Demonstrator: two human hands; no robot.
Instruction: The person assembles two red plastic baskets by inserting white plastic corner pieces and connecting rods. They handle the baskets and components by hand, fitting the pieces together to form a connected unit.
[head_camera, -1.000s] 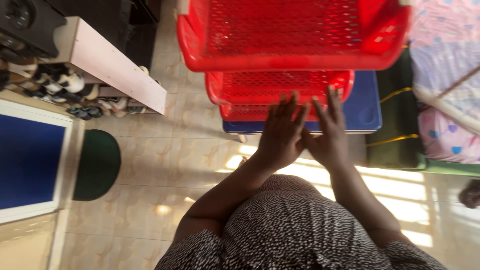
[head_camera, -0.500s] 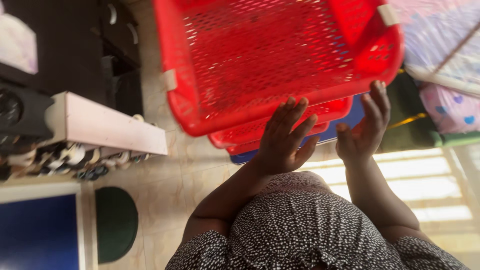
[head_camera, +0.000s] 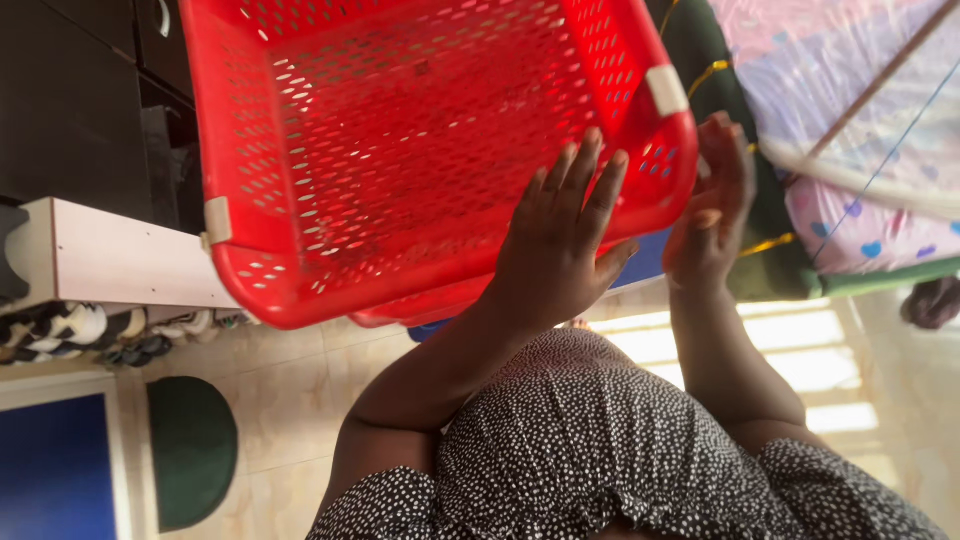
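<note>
Since a second ago the top basket (head_camera: 420, 150) has swung much nearer the camera and is now tilted, its open inside turned toward the viewer and its near rim low. A second ago both hands were flat and close together below the stack; half a second ago they had spread apart under the basket's near rim. Now the left hand (head_camera: 555, 245) is laid against the basket's near wall, fingers straight and only slightly spread, palm pressed on the plastic rather than curled round anything. The right hand (head_camera: 715, 205) is set at the basket's right corner, just beside a pale clip (head_camera: 667, 90) on the rim; its fingers are bent loosely, but whether they hook the rim cannot be told. From this the basket is judged to be steadied or tipped by both hands, not lifted clear.

The basket is empty: only perforated red walls and floor are seen inside. Directly beneath it the edge of a lower red basket (head_camera: 420, 310) is visible, its contents hidden, and under that a sliver of a blue bin (head_camera: 640, 265).

Left of the basket a white shelf (head_camera: 110, 260) stands over a row of shoes (head_camera: 90, 335). Right of the basket lies patterned bedding (head_camera: 860, 150).
</note>
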